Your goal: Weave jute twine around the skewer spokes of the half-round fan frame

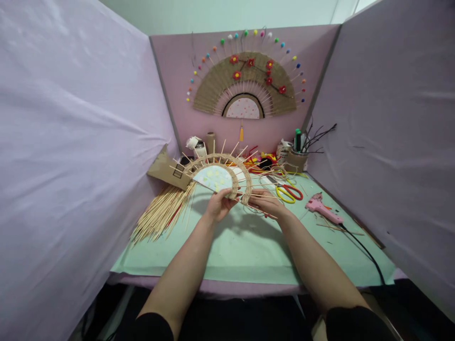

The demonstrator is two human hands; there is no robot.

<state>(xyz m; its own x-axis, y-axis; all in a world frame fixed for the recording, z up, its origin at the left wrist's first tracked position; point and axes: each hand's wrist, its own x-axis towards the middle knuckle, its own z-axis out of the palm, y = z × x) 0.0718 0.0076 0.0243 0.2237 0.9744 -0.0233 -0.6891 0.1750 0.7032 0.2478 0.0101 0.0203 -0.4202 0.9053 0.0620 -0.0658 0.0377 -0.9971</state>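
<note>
Held up above the table is a handmade fan [245, 169], built from thin sticks spreading out of a half-round centre, with twine woven around in an arc. Its centre panel [213, 177] is pale blue with yellowish spots and a twine border. My left hand [221, 204] grips the fan's lower edge near the right end of the centre panel. On the right end of the woven arc, my right hand [265, 201] has its fingers closed around the sticks and twine; some fingertips are hidden behind the fan.
Bundled sticks [161, 213] lie at left beside a cardboard piece [170, 170]. Scissors [288, 193] and a pink glue gun [323, 209] with a black cord lie at right. Twigs and markers stand in a container [295, 161]. A finished fan [249, 71] hangs on the back wall.
</note>
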